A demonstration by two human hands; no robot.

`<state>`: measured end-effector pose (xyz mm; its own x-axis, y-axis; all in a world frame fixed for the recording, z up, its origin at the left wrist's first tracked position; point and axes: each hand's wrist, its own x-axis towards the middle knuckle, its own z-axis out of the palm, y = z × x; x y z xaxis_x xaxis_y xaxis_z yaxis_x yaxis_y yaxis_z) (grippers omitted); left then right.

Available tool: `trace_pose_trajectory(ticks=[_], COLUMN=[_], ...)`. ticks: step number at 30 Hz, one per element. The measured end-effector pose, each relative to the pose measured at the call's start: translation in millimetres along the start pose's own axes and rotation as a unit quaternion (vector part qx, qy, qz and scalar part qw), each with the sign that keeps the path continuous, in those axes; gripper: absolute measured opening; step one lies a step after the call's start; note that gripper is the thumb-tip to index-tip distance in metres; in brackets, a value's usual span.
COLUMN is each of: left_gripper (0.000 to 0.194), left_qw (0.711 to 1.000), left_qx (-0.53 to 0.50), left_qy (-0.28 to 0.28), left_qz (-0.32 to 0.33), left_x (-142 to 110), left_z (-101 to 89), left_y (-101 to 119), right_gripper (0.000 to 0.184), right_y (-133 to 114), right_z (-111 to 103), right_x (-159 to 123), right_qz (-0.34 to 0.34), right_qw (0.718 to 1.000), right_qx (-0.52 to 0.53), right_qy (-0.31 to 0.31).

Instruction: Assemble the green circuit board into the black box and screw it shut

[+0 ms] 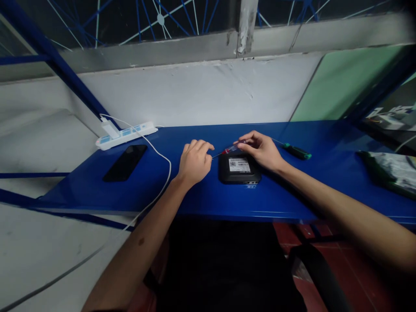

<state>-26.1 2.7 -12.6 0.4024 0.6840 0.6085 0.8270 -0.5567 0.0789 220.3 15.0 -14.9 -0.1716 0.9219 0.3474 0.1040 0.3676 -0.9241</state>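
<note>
My right hand (261, 150) is closed around the clear and red handle of a screwdriver (231, 148), whose thin shaft points left. The shaft's tip reaches the thumb and index finger of my left hand (195, 161). Those fingers are curled in around the tip, and anything small between them is hidden or too small to make out. Just below the screwdriver, a black box-shaped device (224, 170) lies flat on the blue table, with a white printed label (239, 165) facing up and ports along its near edge.
A second screwdriver (296, 151), green and black, lies right of my right hand. On the left are a black phone (126, 163), a white power strip (126, 135) and a white cable (169, 167) crossing the blue table (201, 195). A plastic bag (394, 169) rests far right.
</note>
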Motion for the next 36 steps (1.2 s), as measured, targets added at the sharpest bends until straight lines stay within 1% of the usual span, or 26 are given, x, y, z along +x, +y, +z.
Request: trace_pose_trajectory(ticks=[4, 6, 12, 17, 19, 21, 24, 25, 26, 28, 30, 31, 36], left_gripper=[0.03, 0.031, 0.031, 0.029, 0.029, 0.028, 0.029, 0.034, 0.043, 0.069, 0.088, 0.093, 0.098], left_qw=[0.999, 0.999, 0.998, 0.996, 0.995, 0.993, 0.98, 0.972, 0.964, 0.951, 0.944, 0.942, 0.937], left_qx=[-0.023, -0.032, -0.064, -0.092, -0.098, -0.111, -0.162, -0.179, -0.191, -0.203, -0.209, -0.212, -0.212], left_qy=[-0.02, -0.02, 0.008, 0.019, 0.014, -0.018, -0.113, -0.148, -0.18, -0.226, -0.25, -0.254, -0.274], left_qz=[0.037, 0.039, 0.017, -0.009, -0.017, -0.019, 0.02, 0.036, 0.05, 0.058, 0.055, 0.052, 0.037], left_x=[-1, -1, 0, 1, 1, 1, -1, -2, -3, -5, -6, -6, -8], left_z=[0.1, 0.7, 0.6, -2.0, -3.0, -3.8, -4.2, -4.2, -4.1, -3.9, -3.9, -3.8, -2.1], left_y=[1, 1, 0, 1, 2, 2, 5, 6, 7, 9, 11, 11, 11], right_gripper=[0.03, 0.031, 0.032, 0.036, 0.035, 0.033, 0.032, 0.032, 0.032, 0.031, 0.03, 0.03, 0.029], right_y=[1, 2, 0, -7, -8, -8, -7, -7, -6, -6, -6, -6, -5], right_z=[0, -1, -5, -16, -21, -25, -28, -28, -28, -28, -27, -27, -28], right_x=[2, 2, 1, 4, 6, 7, 7, 7, 7, 6, 6, 5, 6], right_qz=[-0.007, -0.007, 0.004, 0.019, 0.022, 0.026, 0.038, 0.043, 0.047, 0.052, 0.054, 0.053, 0.046], right_qw=[1.0, 1.0, 1.0, 0.997, 0.996, 0.995, 0.995, 0.995, 0.995, 0.995, 0.995, 0.995, 0.996], right_qx=[-0.011, -0.015, 0.0, 0.012, 0.019, 0.02, 0.017, 0.017, 0.02, 0.027, 0.032, 0.034, 0.036], right_qy=[-0.001, -0.002, 0.015, 0.067, 0.083, 0.09, 0.091, 0.09, 0.087, 0.08, 0.076, 0.075, 0.073])
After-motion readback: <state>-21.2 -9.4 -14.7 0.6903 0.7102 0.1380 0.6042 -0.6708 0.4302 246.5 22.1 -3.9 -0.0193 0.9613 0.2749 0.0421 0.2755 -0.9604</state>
